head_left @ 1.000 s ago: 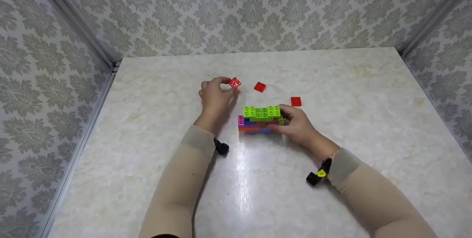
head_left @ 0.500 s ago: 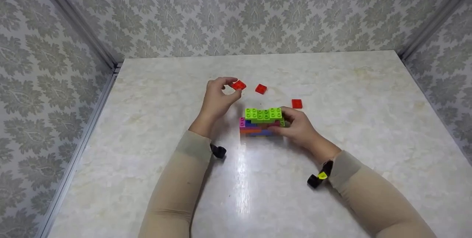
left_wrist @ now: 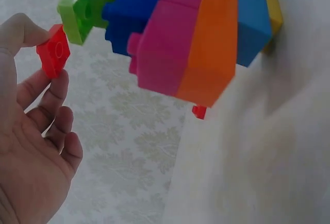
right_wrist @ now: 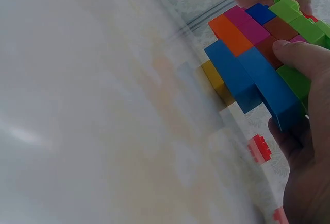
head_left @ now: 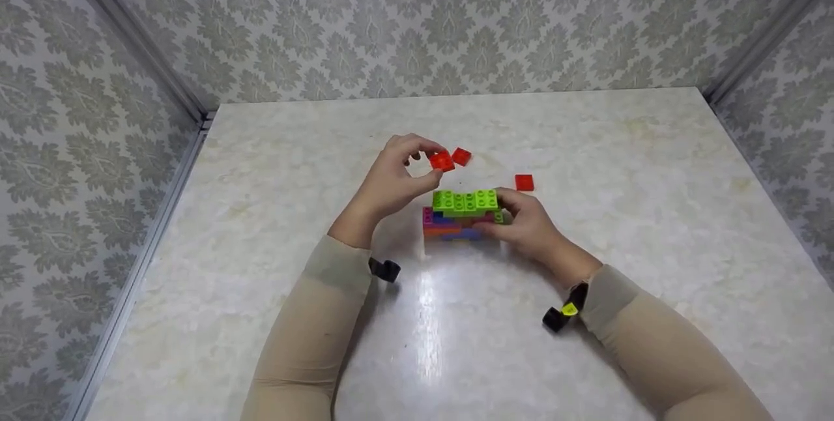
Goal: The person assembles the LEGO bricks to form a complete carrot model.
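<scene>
My left hand (head_left: 394, 180) pinches a small red toy brick (head_left: 442, 161) between thumb and fingertips, raised just behind and left of a stack of joined bricks. In the left wrist view that red brick (left_wrist: 53, 51) shows beside the stack's light green end, apart from it or barely touching; I cannot tell which. My right hand (head_left: 531, 225) grips the right end of the brick stack (head_left: 466, 201), thumb in front and fingers behind. Light green bricks top it. Blue, pink, brown and orange ones lie below, over blue and a yellow brick (right_wrist: 217, 84) at the bottom.
Two loose red bricks lie on the pale marbled table (head_left: 260, 225): one red brick (head_left: 462, 156) close behind the held one, another red brick (head_left: 524, 182) behind the right hand. Patterned walls (head_left: 410, 23) stand at the back and both sides.
My left hand has carried the red brick right and slightly nearer, toward the stack's top. My right hand keeps its grip on the stack, nearly still. The loose red bricks have stayed put.
</scene>
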